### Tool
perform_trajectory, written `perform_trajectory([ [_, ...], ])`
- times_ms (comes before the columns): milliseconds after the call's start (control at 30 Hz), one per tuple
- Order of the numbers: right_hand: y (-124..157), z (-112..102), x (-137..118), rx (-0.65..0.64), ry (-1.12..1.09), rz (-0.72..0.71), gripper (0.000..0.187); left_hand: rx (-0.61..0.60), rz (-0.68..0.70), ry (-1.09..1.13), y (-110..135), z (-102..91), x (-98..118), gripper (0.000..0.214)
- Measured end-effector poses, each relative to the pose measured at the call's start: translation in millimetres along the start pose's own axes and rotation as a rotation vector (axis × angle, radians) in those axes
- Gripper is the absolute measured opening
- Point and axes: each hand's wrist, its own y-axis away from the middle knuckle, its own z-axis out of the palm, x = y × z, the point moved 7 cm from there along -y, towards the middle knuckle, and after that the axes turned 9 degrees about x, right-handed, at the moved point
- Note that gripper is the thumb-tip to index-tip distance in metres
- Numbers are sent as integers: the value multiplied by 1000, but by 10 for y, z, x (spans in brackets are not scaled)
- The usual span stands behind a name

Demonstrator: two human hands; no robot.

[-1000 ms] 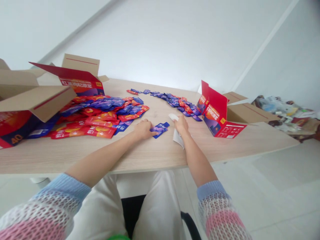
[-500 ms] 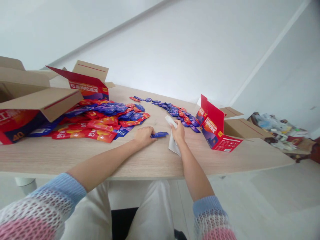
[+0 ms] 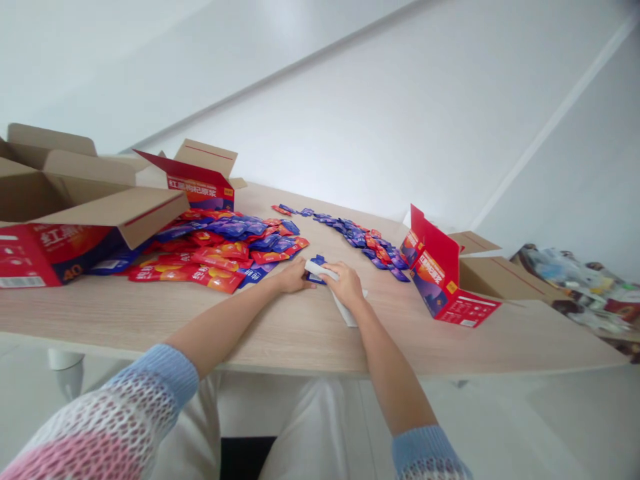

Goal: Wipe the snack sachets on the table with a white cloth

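My left hand (image 3: 291,276) rests on the wooden table (image 3: 300,333), fingers curled on a small blue sachet (image 3: 317,261) at the edge of the big pile. My right hand (image 3: 344,283) is closed on a white cloth (image 3: 345,308) and presses it against the same sachet. The two hands touch over the sachet, which is mostly hidden by them. A heap of red and blue sachets (image 3: 220,243) lies to the left of my hands. A thinner trail of blue sachets (image 3: 355,233) runs behind them to the right.
A large open red carton (image 3: 65,220) stands at the left, another open carton (image 3: 200,177) behind the heap. A smaller open red box (image 3: 445,277) lies on its side at the right. Clutter (image 3: 580,280) sits on the floor beyond the table's right end.
My right hand has moved left with the cloth onto the blue sachet, meeting my left hand. The camera has tilted, shifting the scene downward.
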Motion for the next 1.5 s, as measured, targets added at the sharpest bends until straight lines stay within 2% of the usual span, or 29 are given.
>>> perform_trajectory([
  [133, 1, 9, 11, -5, -7, -16, 32, -18, 64, -108, 37, -11, 93, 61],
  [233, -4, -30, 0, 20, -22, -32, 31, -13, 15, -183, 76, -47, 109, 72],
  [333, -12, -99, 9, 68, -36, -35, 31, -92, -2, -206, 117, -66, 108, 62],
  [433, -15, -132, 96, 77, -20, 4, 34, -202, 92, -136, 135, -86, 141, 51],
  [500, -5, -88, 175, 1, -4, 35, 35, -257, 115, -94, 127, -106, 131, 52],
  [633, 50, 75, 321, -229, 15, 118, 35, -315, 110, -91, 110, -85, 129, 50],
  [700, 62, 124, 352, -274, 1, 138, 35, -267, 98, -124, 112, -70, 152, 51],
  [833, 74, 221, 333, -349, -133, 104, 37, -142, 56, -199, 138, -52, 177, 67],
  [1000, 131, 295, 333, -483, -354, 96, 42, -149, 70, -150, 120, -49, 172, 81],
  [1067, 122, 267, 336, -446, -369, 95, 44, -166, 68, -130, 101, -52, 156, 81],
  [1267, 42, 70, 448, -139, -174, 225, 42, -213, 84, -174, 87, -59, 125, 52],
  [1367, 55, 48, 544, -148, -58, 273, 38, -238, 67, -163, 91, -72, 115, 47],
  [1500, 57, 114, 583, -238, -165, 198, 35, -209, 9, -213, 103, -73, 88, 42],
])
